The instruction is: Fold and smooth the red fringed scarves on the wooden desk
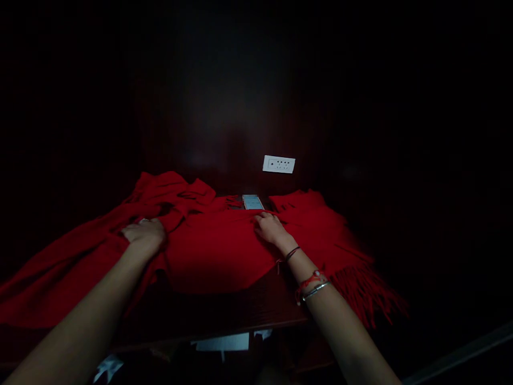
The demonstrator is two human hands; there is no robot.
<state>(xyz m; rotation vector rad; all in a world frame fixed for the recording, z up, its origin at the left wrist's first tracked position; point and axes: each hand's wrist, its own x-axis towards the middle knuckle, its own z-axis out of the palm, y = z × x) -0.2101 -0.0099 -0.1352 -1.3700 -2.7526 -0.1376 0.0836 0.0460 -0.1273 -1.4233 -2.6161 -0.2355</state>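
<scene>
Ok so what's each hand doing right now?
Left hand: on the bunched red cloth, fingertips buried, grip unclear.
Right hand: on the cloth's far edge; can't tell whether it's pinching.

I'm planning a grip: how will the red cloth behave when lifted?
The red cloth will probably flop and sag between the hands, given its loose folds. Its fringe may trail or tangle, as the strands lie splayed.
</scene>
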